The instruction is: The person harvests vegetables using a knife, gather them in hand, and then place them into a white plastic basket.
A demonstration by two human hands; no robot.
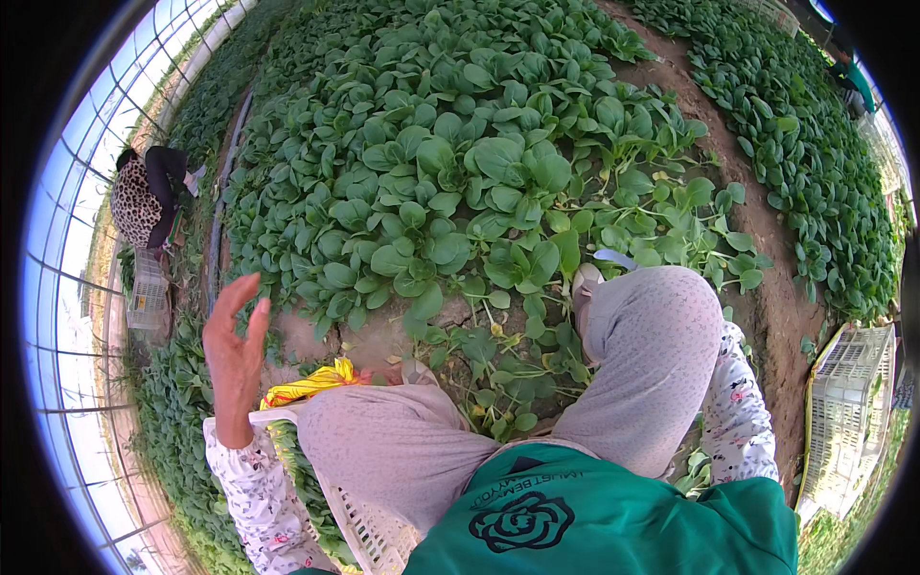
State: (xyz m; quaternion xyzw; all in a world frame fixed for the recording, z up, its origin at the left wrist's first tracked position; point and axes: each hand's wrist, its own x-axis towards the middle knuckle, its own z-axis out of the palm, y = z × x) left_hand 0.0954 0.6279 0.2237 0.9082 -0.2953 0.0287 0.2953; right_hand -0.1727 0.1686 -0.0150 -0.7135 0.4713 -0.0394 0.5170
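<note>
My left hand [233, 356] is raised above the left rim of a white plastic crate [363, 521], with fingers apart and nothing in them. Leafy greens [313, 467] fill the part of the crate beside my left thigh. My right hand is hidden behind my right knee; only the floral sleeve shows. Past that knee juts a pale blade [614, 258], perhaps a knife's; its handle is out of sight. Before me grows a dense bed of leafy green plants [431, 165]. Loose cut leaves [503, 374] lie on the soil between my shoes.
A yellow plastic bag [316, 384] lies by my left knee. White crates [848, 410] stand at the right, beyond a soil path [755, 194]. Another person [147, 194] crouches at the left near a crate [147, 291]. A hose or pipe [223, 194] runs along the bed.
</note>
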